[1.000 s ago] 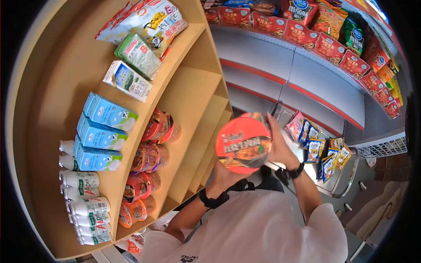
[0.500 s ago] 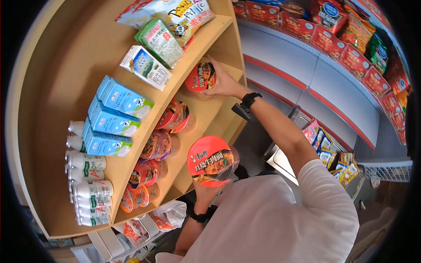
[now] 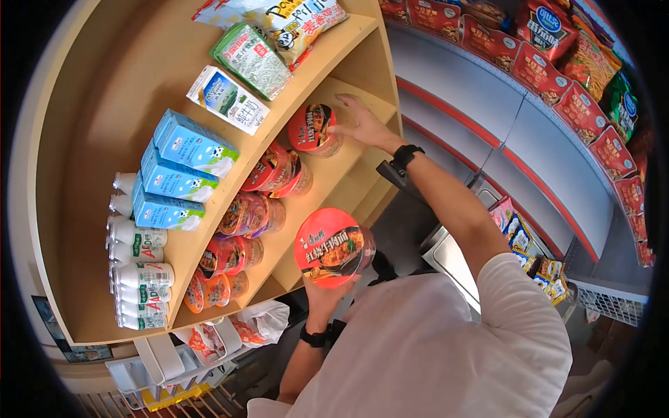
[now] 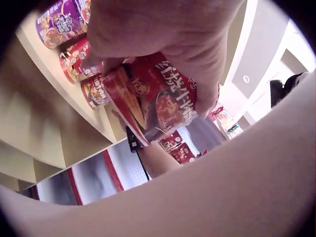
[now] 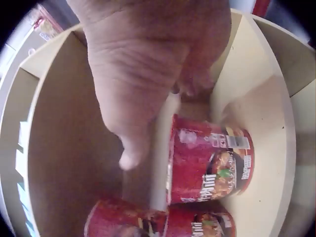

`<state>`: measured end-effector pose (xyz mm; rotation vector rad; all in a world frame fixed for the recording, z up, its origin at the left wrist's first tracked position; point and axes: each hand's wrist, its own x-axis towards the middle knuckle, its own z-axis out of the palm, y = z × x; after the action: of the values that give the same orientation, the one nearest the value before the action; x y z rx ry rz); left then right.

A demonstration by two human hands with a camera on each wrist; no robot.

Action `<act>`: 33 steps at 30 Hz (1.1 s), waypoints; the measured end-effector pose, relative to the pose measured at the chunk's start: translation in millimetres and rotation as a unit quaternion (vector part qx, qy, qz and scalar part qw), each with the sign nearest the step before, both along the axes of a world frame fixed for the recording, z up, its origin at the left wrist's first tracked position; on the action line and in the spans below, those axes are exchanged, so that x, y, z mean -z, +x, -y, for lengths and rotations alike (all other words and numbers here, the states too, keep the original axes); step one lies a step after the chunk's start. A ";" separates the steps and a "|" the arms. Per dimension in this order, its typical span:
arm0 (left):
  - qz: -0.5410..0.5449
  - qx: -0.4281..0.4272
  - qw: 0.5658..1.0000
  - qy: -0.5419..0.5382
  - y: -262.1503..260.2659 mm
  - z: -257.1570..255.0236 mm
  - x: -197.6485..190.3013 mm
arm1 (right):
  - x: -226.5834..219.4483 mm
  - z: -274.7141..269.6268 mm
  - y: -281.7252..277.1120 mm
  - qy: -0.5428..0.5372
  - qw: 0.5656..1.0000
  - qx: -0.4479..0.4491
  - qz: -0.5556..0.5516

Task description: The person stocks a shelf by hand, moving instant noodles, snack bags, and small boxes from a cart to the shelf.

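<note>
My left hand (image 3: 326, 287) grips a red instant-noodle bowl (image 3: 333, 246) from below, held in front of my chest beside the wooden shelf unit (image 3: 317, 182). The left wrist view shows the fingers (image 4: 197, 64) curled round the bowl (image 4: 158, 106). My right hand (image 3: 357, 120) reaches up to the middle shelf with fingers straight, just right of a red noodle cup (image 3: 313, 128) standing there. In the right wrist view that hand (image 5: 163, 79) hovers relaxed above the cup (image 5: 207, 165), holding nothing.
More noodle cups (image 3: 259, 216) line the same shelf down to the left. Blue milk cartons (image 3: 182, 177), white bottles (image 3: 139, 279) and snack bags (image 3: 279, 28) fill the shelf behind. Red snack packs (image 3: 578, 97) hang on the grey wall rack at right.
The right hand carried a noodle cup from near my chest up to the middle shelf, set it down and let go. The left hand keeps its bowl, now lower.
</note>
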<state>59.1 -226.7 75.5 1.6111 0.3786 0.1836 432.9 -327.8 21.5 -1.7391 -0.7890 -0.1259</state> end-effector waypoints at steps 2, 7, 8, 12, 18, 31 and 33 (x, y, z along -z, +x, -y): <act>0.021 0.002 1.000 -0.020 9.5 3.3 0.0 | -6.4 25.4 -13.7 0.004 0.996 -0.036 -0.077; 0.022 0.027 0.998 -0.062 56.8 11.1 -24.7 | -27.1 90.0 -85.8 0.094 0.846 -0.388 -0.355; 0.017 0.040 0.997 -0.065 69.6 14.0 -32.6 | -33.0 94.3 -103.1 0.093 0.846 -0.389 -0.353; 0.054 0.081 0.994 -0.057 121.8 20.0 -36.4 | -56.5 95.6 -147.2 0.015 0.935 -0.274 -0.227; 0.048 0.142 0.989 0.006 171.4 15.3 -39.5 | -46.0 95.3 -131.8 0.119 0.971 -0.084 -0.192; -0.242 0.097 0.785 0.562 347.5 -46.7 4.8 | -30.9 209.8 -172.7 0.159 0.954 0.091 -0.237; -0.299 0.092 0.748 0.585 366.3 -53.6 23.3 | -27.3 226.0 -186.8 0.186 0.946 0.116 -0.240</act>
<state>425.4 -173.1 52.2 2.9649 0.6529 -0.3576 246.2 -553.8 48.8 -1.4101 -0.1845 -0.0045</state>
